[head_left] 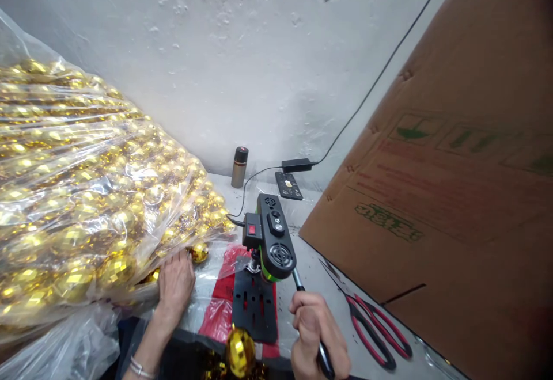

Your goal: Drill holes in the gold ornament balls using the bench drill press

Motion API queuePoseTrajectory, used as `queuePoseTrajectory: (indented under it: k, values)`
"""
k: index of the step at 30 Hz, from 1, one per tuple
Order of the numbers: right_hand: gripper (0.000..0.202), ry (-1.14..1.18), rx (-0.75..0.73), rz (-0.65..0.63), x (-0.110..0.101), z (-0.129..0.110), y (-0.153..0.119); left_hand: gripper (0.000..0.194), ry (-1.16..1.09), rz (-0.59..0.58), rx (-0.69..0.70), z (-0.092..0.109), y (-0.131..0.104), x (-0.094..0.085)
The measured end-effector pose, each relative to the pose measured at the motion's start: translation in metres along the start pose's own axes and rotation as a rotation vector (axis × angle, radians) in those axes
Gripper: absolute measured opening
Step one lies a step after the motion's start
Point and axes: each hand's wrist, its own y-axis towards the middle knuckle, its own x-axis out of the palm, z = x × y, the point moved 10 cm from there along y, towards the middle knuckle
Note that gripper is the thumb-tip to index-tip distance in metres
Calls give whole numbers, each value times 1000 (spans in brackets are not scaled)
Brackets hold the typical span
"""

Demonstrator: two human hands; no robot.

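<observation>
My right hand (317,331) is closed around the black-handled lever of a small black bench press (276,239) with a red switch. The press stands on a slotted black base plate (254,305) over red plastic. At the left, my left hand (176,282) reaches to the opening of a clear plastic bag (86,184) full of shiny gold balls. Its fingertips are hidden at the bag's edge, beside one gold ball (199,252). Another gold ball (240,351) is in front of the base plate, near the bottom edge, with more gold pieces beneath it.
A large cardboard box (432,196) fills the right side. Red-and-black scissors (375,334) lie beside it. Behind the press are a cylindrical container (239,167), a phone (288,186) and a black power adapter (297,165) with its cable, near the grey wall (224,69).
</observation>
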Motion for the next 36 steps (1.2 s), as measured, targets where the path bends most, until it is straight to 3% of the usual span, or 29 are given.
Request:
queuePoseTrajectory:
  k: [6,12,15,18,21,25,32,36]
  values:
    - [33,22,33,14,0,7,-8,43,-38,-84,-4,15,27,14]
    - [32,37,48,-11,1,8,-10,38,-147,-103,154,34,15,24]
    - [32,57,44,0,0,6,-9,45,-527,-84,220,43,-1,23]
    - [31,59,49,-7,2,5,-8,51,-974,-31,138,44,-15,18]
    - [32,48,44,-8,2,4,-4,55,-1172,-151,19,57,-29,32]
    - [31,31,20,-23,2,1,0,55,-1143,-270,-46,76,-49,50]
    - [31,20,-4,-37,1,-4,1,49,-1051,-212,89,96,-64,52]
    - [30,12,-11,-43,1,-5,2,47,-985,-105,179,104,-66,48]
